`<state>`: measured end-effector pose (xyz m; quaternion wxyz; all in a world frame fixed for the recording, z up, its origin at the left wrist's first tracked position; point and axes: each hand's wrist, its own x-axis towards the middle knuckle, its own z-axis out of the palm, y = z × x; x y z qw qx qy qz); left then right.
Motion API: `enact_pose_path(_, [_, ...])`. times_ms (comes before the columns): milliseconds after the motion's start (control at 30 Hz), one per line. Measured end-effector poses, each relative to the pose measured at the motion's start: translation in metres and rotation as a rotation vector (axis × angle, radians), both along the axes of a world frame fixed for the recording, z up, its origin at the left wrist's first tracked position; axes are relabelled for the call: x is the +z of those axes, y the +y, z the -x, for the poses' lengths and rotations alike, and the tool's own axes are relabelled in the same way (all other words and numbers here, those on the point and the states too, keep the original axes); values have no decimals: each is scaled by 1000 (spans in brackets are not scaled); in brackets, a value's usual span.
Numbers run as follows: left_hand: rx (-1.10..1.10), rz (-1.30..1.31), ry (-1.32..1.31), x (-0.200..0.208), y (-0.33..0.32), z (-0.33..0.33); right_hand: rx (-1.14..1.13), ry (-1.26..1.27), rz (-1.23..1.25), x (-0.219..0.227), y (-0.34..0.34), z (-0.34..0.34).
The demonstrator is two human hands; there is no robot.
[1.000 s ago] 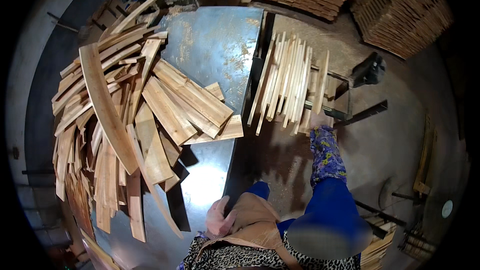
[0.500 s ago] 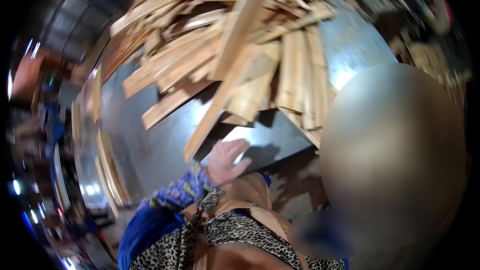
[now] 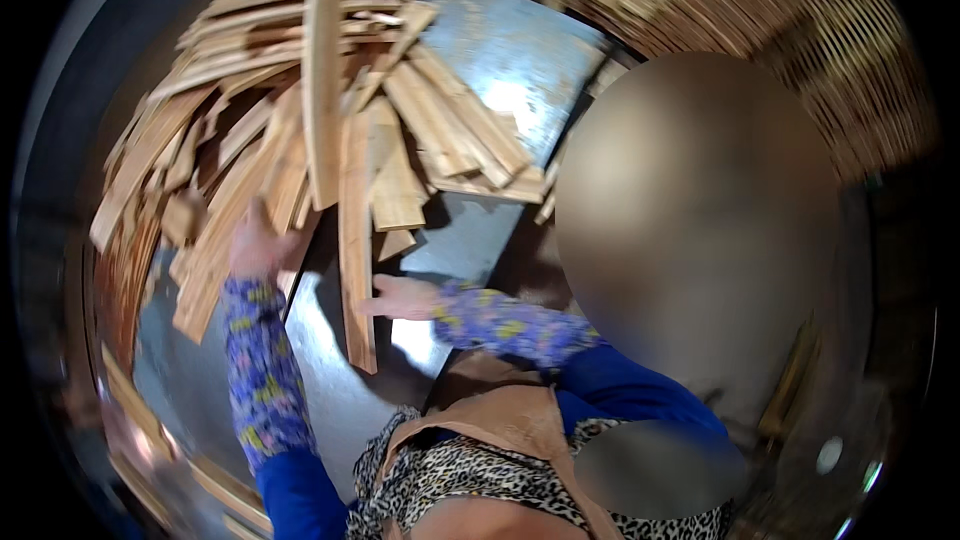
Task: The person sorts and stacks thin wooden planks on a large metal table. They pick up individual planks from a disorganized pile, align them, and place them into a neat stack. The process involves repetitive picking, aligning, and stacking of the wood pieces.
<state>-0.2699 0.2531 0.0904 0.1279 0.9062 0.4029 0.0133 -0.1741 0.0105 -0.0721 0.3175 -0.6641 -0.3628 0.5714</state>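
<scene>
My left hand [image 3: 262,243] reaches over the near end of the pile, thumb and fingers apart, against a light wooden board [image 3: 222,255]. Whether its fingers curl under a board end there is hidden. My right hand [image 3: 404,297] comes in from the right and grips the right edge of a long narrow wooden board [image 3: 356,230], thumb and fingertips at its edge. This board lies on the heap, and its near end sticks out over the metal table [image 3: 320,340]. Another long board [image 3: 322,80] lies just left of it, pointing away from me.
Many loose boards [image 3: 240,50] are heaped across the table's far left. Shorter boards [image 3: 455,120] fan out to the right. Several strips [image 3: 140,405] lie along the left edge. Stacked wood [image 3: 850,30] stands at the far right. A large blurred round patch [image 3: 700,220] hides the right side.
My left hand has moved from the table's near edge to the pile. My right hand has come into view at the long board. The view has turned, and the heap now sits farther left.
</scene>
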Motion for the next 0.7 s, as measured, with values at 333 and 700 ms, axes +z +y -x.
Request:
enact_pose_path(333, [400,926,-699,-124,-196,230,-262,100,-233,24,-34,133])
enact_pose_path(700, [519,348,-534,-152,-243,315,-578,47,-538,-38,-90,5])
